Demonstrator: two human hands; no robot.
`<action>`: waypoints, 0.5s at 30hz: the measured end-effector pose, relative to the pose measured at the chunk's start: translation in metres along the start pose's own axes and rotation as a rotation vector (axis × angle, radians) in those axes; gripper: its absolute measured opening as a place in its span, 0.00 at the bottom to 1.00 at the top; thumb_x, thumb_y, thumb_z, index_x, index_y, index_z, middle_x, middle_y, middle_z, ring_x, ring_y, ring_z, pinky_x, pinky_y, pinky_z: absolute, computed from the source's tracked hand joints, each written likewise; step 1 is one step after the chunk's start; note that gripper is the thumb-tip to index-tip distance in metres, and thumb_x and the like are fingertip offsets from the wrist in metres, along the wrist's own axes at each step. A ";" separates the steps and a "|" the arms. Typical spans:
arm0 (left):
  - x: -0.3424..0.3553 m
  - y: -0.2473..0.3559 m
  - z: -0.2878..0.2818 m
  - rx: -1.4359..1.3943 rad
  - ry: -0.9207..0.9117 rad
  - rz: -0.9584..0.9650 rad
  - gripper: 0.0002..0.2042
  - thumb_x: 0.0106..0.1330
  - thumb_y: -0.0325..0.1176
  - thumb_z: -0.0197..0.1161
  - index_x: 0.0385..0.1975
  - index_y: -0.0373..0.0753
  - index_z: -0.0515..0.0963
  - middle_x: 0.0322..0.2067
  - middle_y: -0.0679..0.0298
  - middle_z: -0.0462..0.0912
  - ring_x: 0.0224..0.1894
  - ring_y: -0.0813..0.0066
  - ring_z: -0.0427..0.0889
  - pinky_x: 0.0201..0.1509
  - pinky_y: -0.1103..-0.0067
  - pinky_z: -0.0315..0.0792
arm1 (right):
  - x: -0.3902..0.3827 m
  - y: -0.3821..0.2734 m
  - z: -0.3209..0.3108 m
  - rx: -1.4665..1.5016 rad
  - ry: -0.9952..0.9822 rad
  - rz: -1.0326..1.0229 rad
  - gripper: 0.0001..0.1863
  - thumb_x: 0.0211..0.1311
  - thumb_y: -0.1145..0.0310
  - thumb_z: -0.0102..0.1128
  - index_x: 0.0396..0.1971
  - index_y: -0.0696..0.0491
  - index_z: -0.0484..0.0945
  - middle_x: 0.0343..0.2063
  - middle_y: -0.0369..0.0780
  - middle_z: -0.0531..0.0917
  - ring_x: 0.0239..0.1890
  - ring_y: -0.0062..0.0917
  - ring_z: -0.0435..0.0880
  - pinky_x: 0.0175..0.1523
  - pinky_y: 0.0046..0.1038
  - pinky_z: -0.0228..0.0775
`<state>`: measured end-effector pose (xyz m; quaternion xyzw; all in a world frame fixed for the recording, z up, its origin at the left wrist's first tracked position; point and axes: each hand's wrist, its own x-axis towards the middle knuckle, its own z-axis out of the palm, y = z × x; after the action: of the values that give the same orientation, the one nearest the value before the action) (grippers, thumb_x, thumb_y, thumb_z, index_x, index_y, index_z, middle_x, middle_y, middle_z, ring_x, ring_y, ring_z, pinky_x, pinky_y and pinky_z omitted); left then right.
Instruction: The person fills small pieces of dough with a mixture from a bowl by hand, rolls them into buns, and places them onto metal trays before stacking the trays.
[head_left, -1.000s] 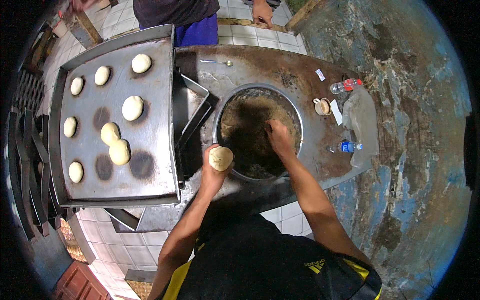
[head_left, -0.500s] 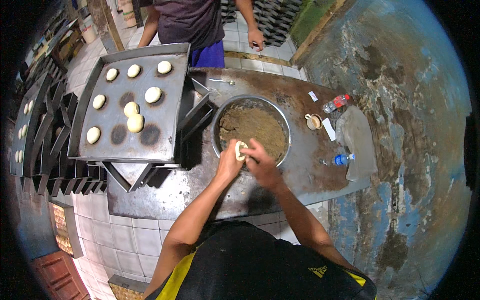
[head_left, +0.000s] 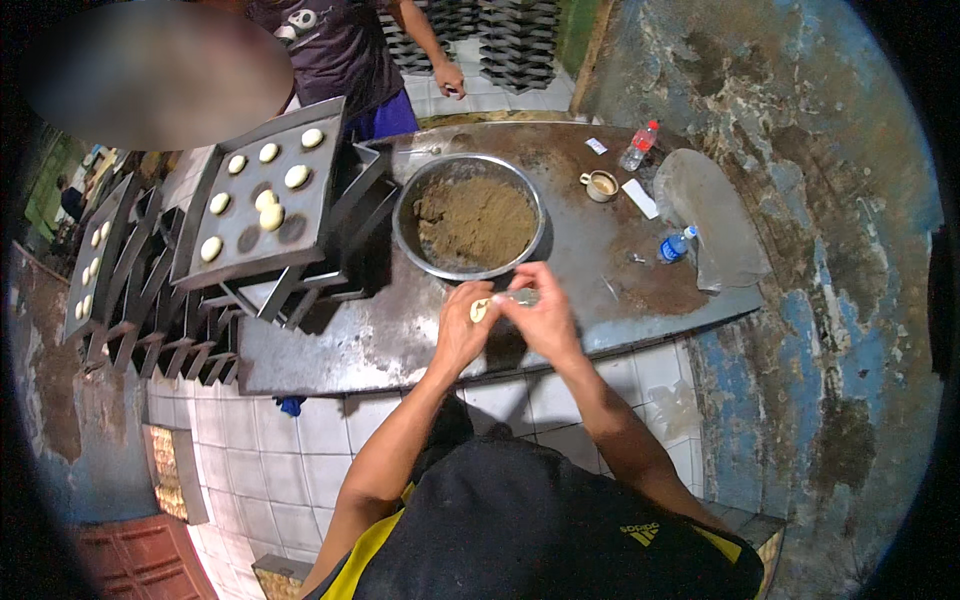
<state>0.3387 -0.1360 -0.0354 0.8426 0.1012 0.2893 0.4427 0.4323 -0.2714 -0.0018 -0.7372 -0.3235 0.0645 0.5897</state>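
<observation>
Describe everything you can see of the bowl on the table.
The bowl is round, wide and silvery, apparently metal, with a smooth rim. It stands upright on the tabletop, right of the baking tray, holding brown crumbly matter. The left hand and right hand are by its near side; whether either touches it is unclear.

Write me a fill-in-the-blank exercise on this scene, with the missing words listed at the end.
1. The person's left hand holds a small, pale piece of ______.
2. The crumbly mass inside the round, silver metal bowl is coloured ______.
3. Seen from the person's side, the rectangular, grey metal tray stands to the ______ of the bowl.
4. The clear plastic bottle with a red label has a ______ cap.

Missing words: dough; brown; left; red.
</observation>
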 end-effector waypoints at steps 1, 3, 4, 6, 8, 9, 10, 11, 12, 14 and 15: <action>-0.004 0.015 -0.001 -0.155 -0.015 -0.151 0.15 0.70 0.40 0.62 0.44 0.32 0.84 0.49 0.51 0.84 0.60 0.54 0.78 0.63 0.67 0.69 | -0.005 0.005 -0.008 0.129 0.042 0.047 0.25 0.53 0.74 0.74 0.51 0.56 0.73 0.41 0.38 0.80 0.44 0.24 0.79 0.52 0.27 0.74; -0.014 0.021 -0.002 -0.231 -0.095 -0.202 0.21 0.75 0.42 0.58 0.60 0.35 0.78 0.62 0.52 0.78 0.68 0.62 0.71 0.67 0.71 0.66 | -0.019 0.013 -0.018 0.299 0.014 0.085 0.28 0.57 0.77 0.72 0.55 0.61 0.69 0.43 0.40 0.80 0.44 0.20 0.79 0.52 0.24 0.75; -0.019 0.028 -0.001 -0.318 -0.126 -0.223 0.23 0.74 0.42 0.59 0.63 0.36 0.74 0.62 0.52 0.77 0.68 0.63 0.72 0.67 0.71 0.66 | -0.024 0.013 -0.022 0.417 -0.075 0.174 0.28 0.57 0.77 0.71 0.56 0.61 0.68 0.43 0.41 0.80 0.44 0.21 0.79 0.51 0.24 0.75; -0.027 0.041 0.000 -0.490 -0.190 -0.267 0.28 0.74 0.42 0.59 0.71 0.37 0.65 0.64 0.52 0.76 0.67 0.63 0.73 0.68 0.72 0.66 | -0.028 0.012 -0.028 0.650 -0.256 0.344 0.29 0.58 0.78 0.70 0.58 0.61 0.67 0.43 0.41 0.80 0.44 0.22 0.80 0.50 0.24 0.76; -0.026 0.071 -0.013 -0.352 -0.331 -0.297 0.37 0.74 0.38 0.59 0.77 0.40 0.47 0.66 0.53 0.73 0.63 0.70 0.74 0.65 0.75 0.69 | -0.020 -0.001 -0.038 0.490 -0.365 0.284 0.24 0.60 0.77 0.67 0.55 0.61 0.71 0.38 0.41 0.84 0.41 0.22 0.84 0.46 0.25 0.78; -0.022 0.080 -0.019 -0.270 -0.391 -0.309 0.38 0.74 0.38 0.60 0.77 0.39 0.46 0.65 0.53 0.74 0.60 0.71 0.76 0.63 0.75 0.71 | -0.018 -0.002 -0.041 0.349 -0.412 0.193 0.22 0.61 0.76 0.66 0.54 0.62 0.72 0.37 0.41 0.85 0.40 0.22 0.85 0.46 0.25 0.79; -0.027 0.068 -0.022 -0.177 -0.357 -0.229 0.35 0.73 0.38 0.61 0.75 0.40 0.52 0.62 0.53 0.77 0.57 0.69 0.78 0.60 0.75 0.72 | -0.017 -0.007 -0.037 0.214 -0.472 0.094 0.20 0.61 0.76 0.65 0.53 0.62 0.73 0.36 0.41 0.86 0.39 0.22 0.86 0.45 0.26 0.79; -0.036 0.051 -0.027 -0.073 -0.305 -0.170 0.32 0.71 0.38 0.62 0.72 0.40 0.59 0.58 0.53 0.79 0.54 0.68 0.80 0.58 0.75 0.74 | -0.020 -0.061 -0.035 -0.096 -0.559 -0.060 0.19 0.63 0.74 0.63 0.53 0.62 0.75 0.36 0.40 0.88 0.37 0.21 0.87 0.44 0.28 0.80; -0.041 0.039 -0.029 0.023 -0.262 -0.096 0.29 0.70 0.38 0.63 0.70 0.41 0.65 0.55 0.53 0.82 0.51 0.67 0.82 0.55 0.75 0.76 | -0.024 -0.069 -0.029 -0.096 -0.613 -0.156 0.21 0.65 0.74 0.61 0.58 0.61 0.74 0.41 0.41 0.88 0.40 0.24 0.88 0.48 0.29 0.80; -0.036 0.041 -0.053 -0.069 -0.444 -0.545 0.22 0.72 0.38 0.61 0.63 0.38 0.74 0.54 0.55 0.83 0.49 0.69 0.82 0.53 0.75 0.76 | -0.027 -0.050 -0.007 0.425 -0.491 -0.130 0.22 0.66 0.74 0.60 0.60 0.60 0.73 0.45 0.42 0.88 0.44 0.25 0.88 0.52 0.28 0.78; -0.037 0.048 -0.058 -0.164 -0.364 -0.619 0.21 0.75 0.44 0.55 0.61 0.39 0.77 0.57 0.55 0.81 0.54 0.72 0.79 0.58 0.74 0.72 | -0.028 -0.042 0.004 0.584 -0.349 -0.088 0.22 0.67 0.74 0.61 0.60 0.60 0.73 0.46 0.41 0.87 0.48 0.26 0.87 0.56 0.28 0.77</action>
<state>0.2714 -0.1400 0.0142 0.7714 0.2474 -0.0059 0.5863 0.3916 -0.2792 0.0270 -0.5002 -0.4190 0.2538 0.7140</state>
